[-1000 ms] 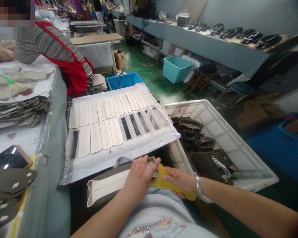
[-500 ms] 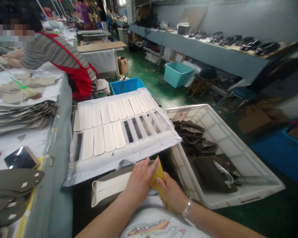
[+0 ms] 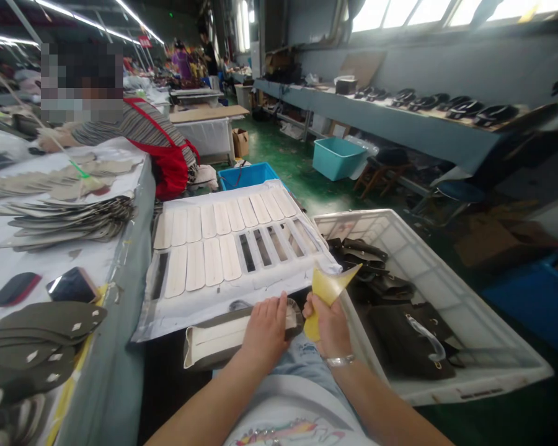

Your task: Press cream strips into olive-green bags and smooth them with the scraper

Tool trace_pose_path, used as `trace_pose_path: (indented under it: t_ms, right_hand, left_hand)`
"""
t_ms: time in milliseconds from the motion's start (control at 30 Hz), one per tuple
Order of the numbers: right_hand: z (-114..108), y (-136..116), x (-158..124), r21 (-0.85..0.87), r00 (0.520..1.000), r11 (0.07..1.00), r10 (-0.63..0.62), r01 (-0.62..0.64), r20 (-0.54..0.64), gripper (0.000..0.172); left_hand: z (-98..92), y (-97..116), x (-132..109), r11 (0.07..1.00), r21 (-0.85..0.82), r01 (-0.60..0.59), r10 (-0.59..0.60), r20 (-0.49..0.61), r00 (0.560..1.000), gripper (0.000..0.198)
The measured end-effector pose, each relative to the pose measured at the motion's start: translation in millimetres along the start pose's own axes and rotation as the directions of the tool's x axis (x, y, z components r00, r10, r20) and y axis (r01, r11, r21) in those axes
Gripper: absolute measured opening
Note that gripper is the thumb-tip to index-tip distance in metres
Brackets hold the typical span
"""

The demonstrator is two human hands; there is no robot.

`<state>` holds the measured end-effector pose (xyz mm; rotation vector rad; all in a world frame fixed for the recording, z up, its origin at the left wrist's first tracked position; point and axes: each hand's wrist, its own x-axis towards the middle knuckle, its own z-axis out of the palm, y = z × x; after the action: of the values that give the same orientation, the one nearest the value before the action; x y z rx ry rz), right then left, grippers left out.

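Observation:
A dark olive bag body (image 3: 214,359) lies on its side across my lap, a cream strip (image 3: 214,339) set along its upward face. My left hand (image 3: 265,328) grips the bag over its middle, its fingertips reaching the far edge and its palm covering part of the strip. Off the bag's right end, my right hand (image 3: 332,325) is closed around a thin, curved yellow plastic sheet (image 3: 328,285), which stands up above the fist. Just beyond is a white-covered board (image 3: 260,285) bearing two rows of cream strips (image 3: 223,260), with several bare slots at the right of the near row.
A white plastic crate (image 3: 483,310) with dark bags (image 3: 413,337) stands at the right. On the left table (image 3: 134,260) lie stacked dark pieces (image 3: 41,328), a phone (image 3: 72,285) and more layered pieces. A co-worker in a red apron (image 3: 172,167) leans over that table.
My right hand has drawn the yellow sheet away from the bag's right end and raised it. The left hand stays on the bag. The view has tilted up and swung slightly left.

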<state>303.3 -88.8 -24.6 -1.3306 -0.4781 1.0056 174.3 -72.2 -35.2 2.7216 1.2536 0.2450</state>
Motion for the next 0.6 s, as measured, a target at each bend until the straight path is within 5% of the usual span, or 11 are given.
trace_pose_path:
  t_ms: [233,367,467,600]
  right_hand:
    - [10,22,5,-0.227,0.997,0.972,-0.063,0.050,-0.051,0.024]
    - [24,17,0,-0.532,0.972,0.815,-0.226,0.228,0.072,0.033]
    - [27,14,0,-0.425,0.971,0.874,-0.204,0.237,0.123,0.036]
    - [13,10,3,-0.016,0.999,1.000,-0.012,0.013,0.036,0.023]
  left_hand:
    - [3.7,-5,0,0.999,0.032,-0.029,0.029,0.007,1.000,0.078]
    - [6.1,-7,4,0.996,0.058,-0.063,0.064,-0.025,0.998,0.061]
    - [6.5,-6,4,0.997,0.051,-0.066,0.068,-0.038,0.997,0.059]
    - [6.6,-6,0,1.000,-0.003,-0.005,0.005,-0.018,1.000,0.084]
